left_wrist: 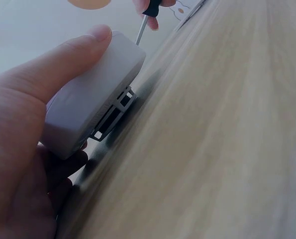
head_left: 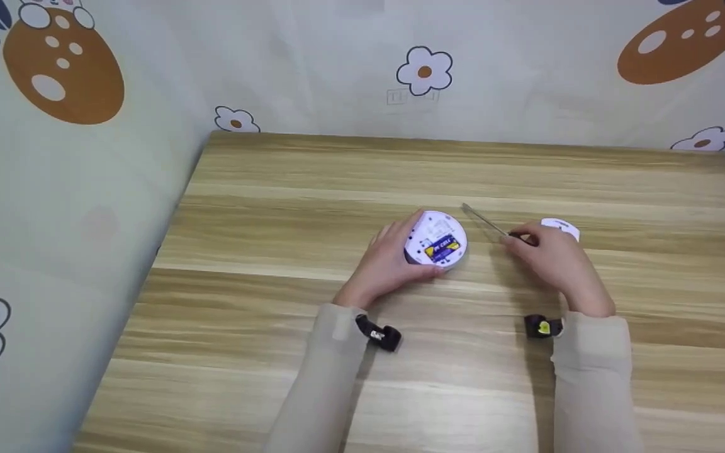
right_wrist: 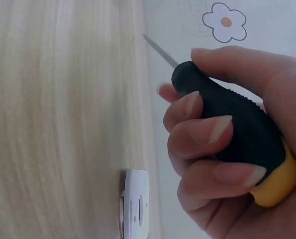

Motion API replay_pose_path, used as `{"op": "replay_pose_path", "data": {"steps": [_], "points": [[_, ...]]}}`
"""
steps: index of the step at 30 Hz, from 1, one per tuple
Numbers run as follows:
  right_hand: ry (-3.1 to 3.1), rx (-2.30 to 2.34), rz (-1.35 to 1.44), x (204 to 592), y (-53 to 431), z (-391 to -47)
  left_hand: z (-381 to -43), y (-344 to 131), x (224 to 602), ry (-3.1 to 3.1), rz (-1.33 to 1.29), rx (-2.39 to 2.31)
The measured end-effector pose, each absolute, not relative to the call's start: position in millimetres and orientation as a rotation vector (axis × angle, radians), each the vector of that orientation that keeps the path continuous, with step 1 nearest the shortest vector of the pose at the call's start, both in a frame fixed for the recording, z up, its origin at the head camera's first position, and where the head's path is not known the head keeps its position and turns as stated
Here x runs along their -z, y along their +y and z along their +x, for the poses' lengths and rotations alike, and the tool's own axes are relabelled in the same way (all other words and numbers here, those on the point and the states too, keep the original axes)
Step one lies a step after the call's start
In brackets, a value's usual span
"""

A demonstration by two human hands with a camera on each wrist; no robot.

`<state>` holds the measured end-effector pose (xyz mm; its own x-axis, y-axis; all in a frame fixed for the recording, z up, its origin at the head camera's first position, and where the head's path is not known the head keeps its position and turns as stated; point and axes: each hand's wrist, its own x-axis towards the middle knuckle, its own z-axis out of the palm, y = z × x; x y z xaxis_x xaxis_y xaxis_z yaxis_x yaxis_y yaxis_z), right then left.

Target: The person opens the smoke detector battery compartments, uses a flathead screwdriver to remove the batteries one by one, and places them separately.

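My left hand (head_left: 391,261) grips a round white smoke detector (head_left: 428,231) by its side, with the thumb along the near edge. A blue and yellow block battery (head_left: 443,249) sits in its upturned back. In the left wrist view, the slotted vent part (left_wrist: 113,115) faces the table, close over it. My right hand (head_left: 552,257) holds a screwdriver, fingers curled round its black and yellow handle (right_wrist: 240,117). The thin metal shaft (head_left: 484,218) points away to the upper left, its tip apart from the detector.
A white plate-like piece (head_left: 565,226) lies on the wood-grain table (head_left: 262,327) just beyond my right hand, partly hidden by it. Patterned wall covering (head_left: 312,69) rises at the table's back edge and left side.
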<state>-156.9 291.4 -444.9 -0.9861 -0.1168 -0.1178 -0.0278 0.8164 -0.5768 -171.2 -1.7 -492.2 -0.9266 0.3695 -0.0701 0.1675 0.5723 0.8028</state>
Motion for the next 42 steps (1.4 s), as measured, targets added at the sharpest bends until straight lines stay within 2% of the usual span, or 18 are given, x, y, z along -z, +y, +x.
{"op": "replay_pose_path", "data": {"steps": [26, 42], "points": [[2.858, 0.926, -0.167, 436.3, 286.5, -154.2, -173.2, -3.1, 491.3, 2.579, 0.507, -1.238], [2.897, 0.970, -0.208, 430.7, 284.6, -151.8, -171.0, -4.8, 493.0, 2.554, 0.454, -1.330]]}}
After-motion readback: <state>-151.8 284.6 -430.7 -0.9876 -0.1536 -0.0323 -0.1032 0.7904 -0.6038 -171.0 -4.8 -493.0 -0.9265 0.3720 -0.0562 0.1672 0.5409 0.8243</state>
